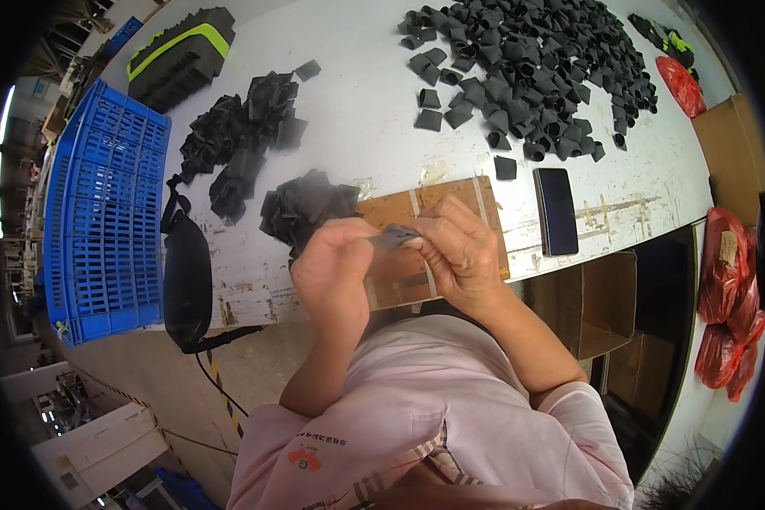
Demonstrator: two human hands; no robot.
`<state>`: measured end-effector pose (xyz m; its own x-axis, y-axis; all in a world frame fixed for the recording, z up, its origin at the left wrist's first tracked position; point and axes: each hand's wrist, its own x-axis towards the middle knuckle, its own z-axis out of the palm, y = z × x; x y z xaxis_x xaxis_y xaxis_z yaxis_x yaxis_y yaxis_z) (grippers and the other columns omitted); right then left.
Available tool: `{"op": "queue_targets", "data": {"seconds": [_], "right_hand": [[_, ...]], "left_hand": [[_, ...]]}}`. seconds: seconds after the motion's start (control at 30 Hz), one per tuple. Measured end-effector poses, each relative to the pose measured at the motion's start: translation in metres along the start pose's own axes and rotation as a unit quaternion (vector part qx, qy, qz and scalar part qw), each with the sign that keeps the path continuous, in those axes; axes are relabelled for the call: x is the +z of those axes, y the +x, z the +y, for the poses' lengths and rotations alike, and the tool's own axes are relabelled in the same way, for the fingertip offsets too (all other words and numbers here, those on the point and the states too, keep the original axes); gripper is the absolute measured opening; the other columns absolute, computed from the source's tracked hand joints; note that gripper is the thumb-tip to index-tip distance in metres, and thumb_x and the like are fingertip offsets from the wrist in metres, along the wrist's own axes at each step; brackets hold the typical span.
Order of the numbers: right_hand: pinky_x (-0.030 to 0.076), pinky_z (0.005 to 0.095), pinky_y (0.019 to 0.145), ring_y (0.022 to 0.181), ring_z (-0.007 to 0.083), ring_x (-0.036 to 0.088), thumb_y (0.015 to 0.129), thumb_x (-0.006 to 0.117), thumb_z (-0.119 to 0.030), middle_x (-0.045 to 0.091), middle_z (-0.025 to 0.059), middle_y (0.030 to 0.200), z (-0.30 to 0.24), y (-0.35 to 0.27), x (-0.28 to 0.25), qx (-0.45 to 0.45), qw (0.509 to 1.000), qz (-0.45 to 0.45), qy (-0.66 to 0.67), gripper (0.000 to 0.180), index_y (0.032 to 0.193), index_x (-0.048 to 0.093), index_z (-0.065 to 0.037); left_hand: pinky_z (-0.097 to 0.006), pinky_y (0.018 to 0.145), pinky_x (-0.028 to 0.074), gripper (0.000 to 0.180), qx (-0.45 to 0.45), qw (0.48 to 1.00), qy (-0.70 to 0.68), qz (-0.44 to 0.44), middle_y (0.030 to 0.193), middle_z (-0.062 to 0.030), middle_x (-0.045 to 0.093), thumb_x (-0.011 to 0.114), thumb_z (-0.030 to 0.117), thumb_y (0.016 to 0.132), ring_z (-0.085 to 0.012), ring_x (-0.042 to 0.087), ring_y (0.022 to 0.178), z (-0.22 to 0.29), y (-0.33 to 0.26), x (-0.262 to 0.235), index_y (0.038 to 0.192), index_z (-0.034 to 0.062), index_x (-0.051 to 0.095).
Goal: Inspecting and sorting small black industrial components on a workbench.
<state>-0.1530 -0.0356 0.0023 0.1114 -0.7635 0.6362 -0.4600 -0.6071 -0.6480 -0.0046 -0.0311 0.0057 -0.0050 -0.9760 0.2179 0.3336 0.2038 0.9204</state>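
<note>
Both hands meet over the brown board (395, 280) at the table's near edge. Between them is a small dark grey flat piece (389, 237) of thin sheet or fabric, slightly blurred. My left hand (336, 259) pinches its left end. The fingers of my right hand (461, 246) are closed on its right end, hiding part of it. Just beyond my left hand lies a heap of black flat pieces (310, 204). Farther left are more loose black pieces (259, 123). A large pile of short black tube-shaped pieces (527, 68) covers the far right of the table.
A blue plastic crate (110, 212) stands at the left, with a black pouch (187, 280) beside it. A phone (556, 211) lies right of the board. Black stacked pieces with a yellow-green band (183, 55) sit far left. Red plastic bags (727, 272) and cardboard boxes (608, 293) are at the right.
</note>
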Motion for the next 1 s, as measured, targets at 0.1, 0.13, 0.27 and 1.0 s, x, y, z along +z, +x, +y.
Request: {"op": "queue_targets", "data": {"seconds": [0.1,0.13,0.27,1.0], "right_hand": [[0.040,0.0303,0.048,0.058,0.0213,0.047,0.065,0.066,-0.002,0.050,0.0083,0.067,-0.008,0.003,-0.001,0.039,0.999,0.014,0.028,0.018,0.080,0.058,0.001],[0.040,0.0299,0.049,0.058,0.0209,0.047,0.065,0.066,-0.002,0.050,0.0083,0.067,-0.011,0.006,-0.003,0.053,0.997,0.032,0.037,0.017,0.079,0.058,0.001],[0.040,0.0289,0.050,0.057,0.0200,0.047,0.063,0.067,-0.003,0.051,0.0080,0.068,-0.009,0.015,-0.008,-0.045,0.998,0.022,-0.033,0.018,0.078,0.058,0.001],[0.042,0.0292,0.051,0.059,0.0204,0.051,0.067,0.067,-0.006,0.055,0.0085,0.068,-0.003,0.020,-0.012,-0.033,0.996,-0.079,0.015,0.018,0.082,0.061,0.001]], "left_hand": [[-0.025,0.075,0.037,0.008,-0.011,1.000,-0.003,0.013,0.085,-0.0112,0.055,0.051,0.004,0.084,-0.0143,0.048,0.078,0.001,0.003,0.005,0.085,-0.0030,0.052],[-0.026,0.075,0.038,0.008,-0.015,0.999,-0.019,0.026,0.085,-0.0113,0.055,0.050,0.005,0.084,-0.0142,0.048,0.078,0.002,0.003,0.006,0.085,-0.0033,0.052],[-0.026,0.076,0.038,0.010,-0.054,0.989,-0.087,0.109,0.086,-0.0114,0.055,0.048,0.005,0.085,-0.0142,0.049,0.079,0.009,-0.001,0.011,0.086,-0.0045,0.052],[-0.024,0.056,0.041,0.010,0.066,0.979,0.189,-0.041,0.068,-0.0081,0.056,0.063,0.002,0.073,-0.0155,0.051,0.061,-0.002,0.006,-0.011,0.072,-0.0020,0.055]]}}
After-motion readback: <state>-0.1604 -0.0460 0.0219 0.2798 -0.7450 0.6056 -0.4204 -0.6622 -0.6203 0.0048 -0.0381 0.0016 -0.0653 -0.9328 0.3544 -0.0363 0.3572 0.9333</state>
